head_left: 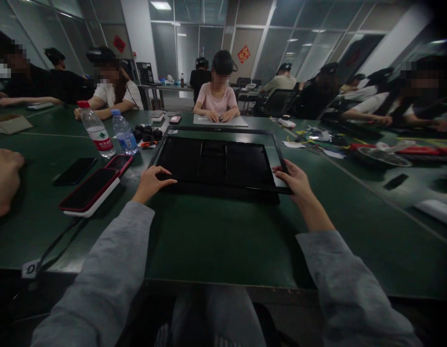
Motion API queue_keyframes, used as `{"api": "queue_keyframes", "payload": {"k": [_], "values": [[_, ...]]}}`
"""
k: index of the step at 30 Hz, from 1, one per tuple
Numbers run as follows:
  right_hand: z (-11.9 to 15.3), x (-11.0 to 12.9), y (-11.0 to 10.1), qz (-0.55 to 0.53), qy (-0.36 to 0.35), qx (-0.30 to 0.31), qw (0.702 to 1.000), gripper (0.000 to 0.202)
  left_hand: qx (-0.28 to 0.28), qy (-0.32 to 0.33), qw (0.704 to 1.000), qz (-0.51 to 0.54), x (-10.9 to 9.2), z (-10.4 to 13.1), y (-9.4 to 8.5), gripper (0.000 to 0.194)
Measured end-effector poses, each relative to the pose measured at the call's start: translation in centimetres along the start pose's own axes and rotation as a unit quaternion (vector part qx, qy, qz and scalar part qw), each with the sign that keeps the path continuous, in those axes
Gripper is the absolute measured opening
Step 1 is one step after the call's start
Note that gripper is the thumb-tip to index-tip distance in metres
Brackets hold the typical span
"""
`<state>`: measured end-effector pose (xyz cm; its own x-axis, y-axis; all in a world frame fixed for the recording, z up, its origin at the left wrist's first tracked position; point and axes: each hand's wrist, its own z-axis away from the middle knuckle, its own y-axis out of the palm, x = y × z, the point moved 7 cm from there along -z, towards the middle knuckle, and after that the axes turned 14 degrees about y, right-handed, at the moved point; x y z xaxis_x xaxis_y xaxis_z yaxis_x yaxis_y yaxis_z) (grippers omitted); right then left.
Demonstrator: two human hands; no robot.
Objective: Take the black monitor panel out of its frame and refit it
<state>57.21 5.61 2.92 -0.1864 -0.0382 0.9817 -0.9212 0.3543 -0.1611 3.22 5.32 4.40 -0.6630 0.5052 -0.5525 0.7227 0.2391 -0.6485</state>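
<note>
A thin black rectangular frame, like a monitor bezel [284, 159], is held tilted above a black panel, like a monitor's back cover [241, 161], with a raised middle section. My left hand [150, 184] pinches the bezel's near left corner between thumb and fingers. At the near right corner, my right hand [298, 182] grips the same bezel, its fingers wrapping round the side. The panel lies on the green table [223, 236], showing through the bezel's opening. Whether the two parts touch along the near edge, I cannot tell.
Left of the panel are a red-capped bottle [96, 130], a blue-capped bottle [124, 132], a black phone [75, 171] and a red-edged phone [91, 188]. Another person's hand [4, 180] rests far left. Cables and parts [324, 137] lie right. A person [216, 96] sits opposite.
</note>
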Motion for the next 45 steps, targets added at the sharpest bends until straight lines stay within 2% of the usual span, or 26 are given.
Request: {"api": "queue_keyframes", "payload": {"k": [5,9,15,30,38,45], "values": [[0.1,-1.0,0.9,0.149,-0.091,-0.069,0.982,0.068,0.027,-0.003,1.000,-0.015,0.6,0.1,0.3,0.036],[0.2,-1.9,1.5,0.204,-0.105,-0.095,0.969,0.066,0.042,-0.009,0.998,-0.034,1.0,0.2,0.4,0.039],[0.5,-2.5,2.1,0.236,-0.096,-0.098,0.962,0.064,0.083,-0.009,0.995,-0.049,1.4,0.4,1.1,0.037],[1.8,-2.6,2.0,0.277,-0.082,-0.109,0.951,0.068,0.120,-0.004,0.992,-0.040,2.8,0.5,1.4,0.042],[2.0,-2.7,2.3,0.301,-0.072,-0.094,0.946,0.069,0.129,-0.009,0.991,-0.020,3.1,0.5,1.6,0.048],[1.8,-3.3,2.4,0.318,-0.093,-0.102,0.938,0.066,0.148,-0.031,0.985,-0.084,2.8,0.4,1.3,0.052]]}}
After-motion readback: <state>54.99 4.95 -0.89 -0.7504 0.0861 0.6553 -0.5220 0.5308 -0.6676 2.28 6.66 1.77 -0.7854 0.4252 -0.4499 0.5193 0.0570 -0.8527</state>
